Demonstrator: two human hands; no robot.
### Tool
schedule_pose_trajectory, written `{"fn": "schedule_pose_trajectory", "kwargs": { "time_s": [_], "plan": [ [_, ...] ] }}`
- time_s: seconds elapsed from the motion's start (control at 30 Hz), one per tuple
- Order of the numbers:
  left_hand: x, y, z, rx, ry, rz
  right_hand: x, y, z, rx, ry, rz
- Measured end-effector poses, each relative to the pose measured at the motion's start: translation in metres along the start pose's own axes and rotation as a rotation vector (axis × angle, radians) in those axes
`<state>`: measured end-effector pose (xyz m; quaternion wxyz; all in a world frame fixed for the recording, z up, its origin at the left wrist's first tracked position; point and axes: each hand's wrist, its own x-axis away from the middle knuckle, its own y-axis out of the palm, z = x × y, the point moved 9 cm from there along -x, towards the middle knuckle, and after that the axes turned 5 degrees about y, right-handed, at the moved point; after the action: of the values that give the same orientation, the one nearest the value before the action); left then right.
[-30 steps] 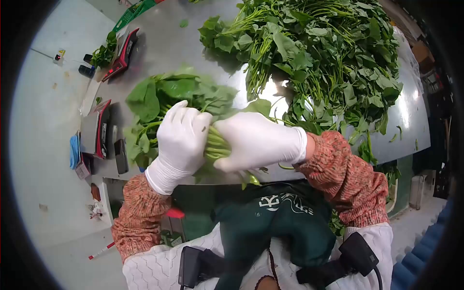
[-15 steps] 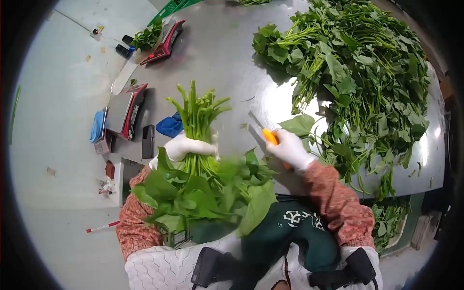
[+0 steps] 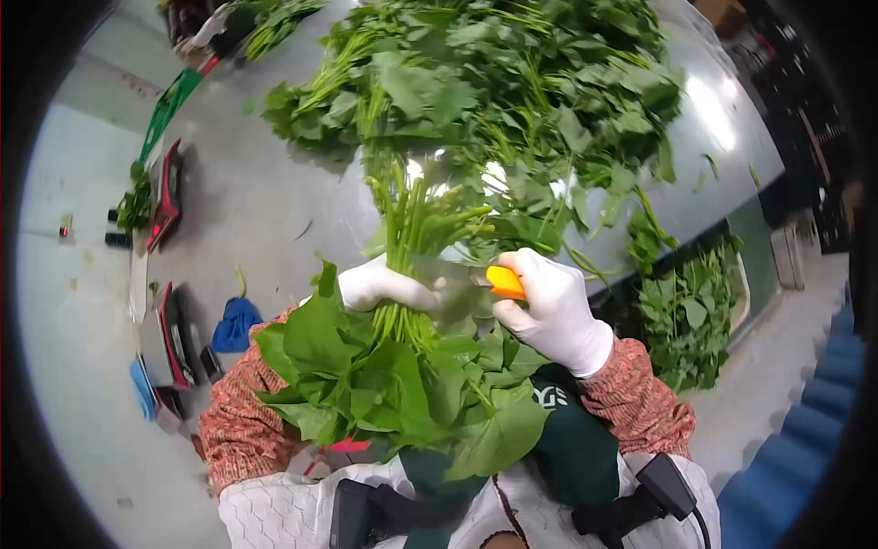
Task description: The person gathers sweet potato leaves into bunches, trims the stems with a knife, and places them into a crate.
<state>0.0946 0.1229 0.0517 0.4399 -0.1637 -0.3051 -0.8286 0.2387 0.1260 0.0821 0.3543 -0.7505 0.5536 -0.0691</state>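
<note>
My left hand (image 3: pixel 389 287), in a white glove, is wrapped around the stems of a bunch of leafy greens (image 3: pixel 393 380). The cut stem ends point away from me, and the broad leaves hang toward my apron. In my gloved right hand (image 3: pixel 556 302) is a knife (image 3: pixel 506 283) with an orange handle. Its blade, blurred, points left toward the stems just beyond my left hand. A large heap of the same greens (image 3: pixel 512 91) lies on the metal table beyond both hands.
Two red-edged scales (image 3: pixel 166 197) stand along the table's left side, near a blue cloth (image 3: pixel 236 325). A bin of greens (image 3: pixel 690 311) sits below the table edge at right. At the far left are a green crate (image 3: pixel 169 110) and another person's gloved hand (image 3: pixel 210 26).
My view has turned right. My right hand has brought the knife left, close to the bunch's stems. The left hand still grips the bunch.
</note>
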Motion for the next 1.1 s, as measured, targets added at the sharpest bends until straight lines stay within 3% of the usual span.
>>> {"fn": "schedule_pose_trajectory", "kwargs": {
  "time_s": [0.23, 0.37, 0.43, 0.47, 0.53, 0.63, 0.67, 0.73, 0.8, 0.9, 0.93, 1.03, 1.07, 1.1],
  "plan": [
    [-0.047, 0.041, -0.004, -0.194, -0.069, -0.109, 0.029, -0.022, 0.05, 0.102, 0.144, 0.161],
    [-0.077, 0.03, -0.039, -0.226, 0.018, -0.261, 0.062, -0.024, 0.094, 0.093, 0.406, 0.071],
    [-0.055, 0.061, 0.011, -0.243, -0.026, -0.271, 0.104, -0.043, 0.165, 0.229, 0.687, 0.065],
    [-0.051, 0.056, 0.022, -0.248, 0.032, -0.167, 0.12, -0.058, 0.167, 0.214, 0.662, 0.129],
    [-0.069, 0.03, 0.01, -0.487, 0.169, -0.263, 0.125, -0.073, 0.153, 0.229, 0.639, 0.116],
    [-0.085, 0.03, 0.021, -0.55, 0.078, -0.107, 0.084, -0.083, 0.091, 0.101, 0.387, 0.219],
    [-0.088, 0.036, 0.024, -0.838, 0.306, -0.233, 0.069, -0.084, 0.072, 0.098, 0.316, 0.214],
    [-0.089, 0.049, 0.023, -0.968, 0.414, -0.294, 0.041, -0.08, 0.048, 0.119, 0.19, 0.21],
    [-0.081, 0.068, 0.042, -0.681, 0.171, -0.125, 0.023, -0.072, 0.052, 0.141, 0.217, 0.162],
    [-0.066, 0.057, 0.045, -0.644, 0.149, -0.004, 0.037, -0.049, 0.107, 0.148, 0.441, 0.037],
    [-0.058, 0.053, 0.045, -0.741, 0.074, -0.013, 0.059, -0.041, 0.142, 0.284, 0.507, -0.046],
    [-0.042, 0.016, 0.052, -0.829, 0.206, 0.166, 0.092, -0.059, 0.152, 0.111, 0.574, 0.056],
    [-0.037, 0.01, 0.058, -1.015, 0.159, 0.2, 0.09, -0.063, 0.14, 0.072, 0.59, 0.067],
    [-0.028, 0.009, 0.069, -1.068, 0.234, 0.257, 0.08, -0.07, 0.134, 0.04, 0.59, 0.105]
  ]
}}
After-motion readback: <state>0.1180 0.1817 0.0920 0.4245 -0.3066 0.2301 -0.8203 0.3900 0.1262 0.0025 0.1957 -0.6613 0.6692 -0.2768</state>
